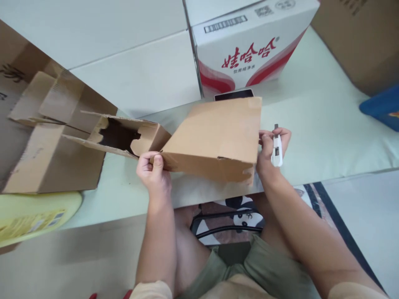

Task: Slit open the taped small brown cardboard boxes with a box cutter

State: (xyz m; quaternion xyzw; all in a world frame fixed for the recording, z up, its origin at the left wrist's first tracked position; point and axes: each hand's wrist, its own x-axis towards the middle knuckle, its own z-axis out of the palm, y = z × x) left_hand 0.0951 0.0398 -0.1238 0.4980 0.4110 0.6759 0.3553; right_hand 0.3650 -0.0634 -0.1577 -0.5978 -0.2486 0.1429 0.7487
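Note:
A brown cardboard box (215, 133) is tilted above the pale green surface, its broad side turned up. My left hand (154, 170) pinches its near left corner between thumb and fingers. At the box's right end, my right hand (268, 149) is closed around a small white utility knife (277, 153), which points away from me. Some fingers of that hand are hidden behind the box edge, so I cannot tell how firmly they touch it. Just left of the held box lies another small cardboard box (156, 139), open, with its flaps sticking out to the left.
White cartons (140, 74) and a red-and-white water carton (243, 58) stand at the back. A dark flat device (233, 95) lies behind the held box. Folded cardboard boxes (68, 158) and a yellow container (40, 211) are at left, a blue object (382, 108) at right.

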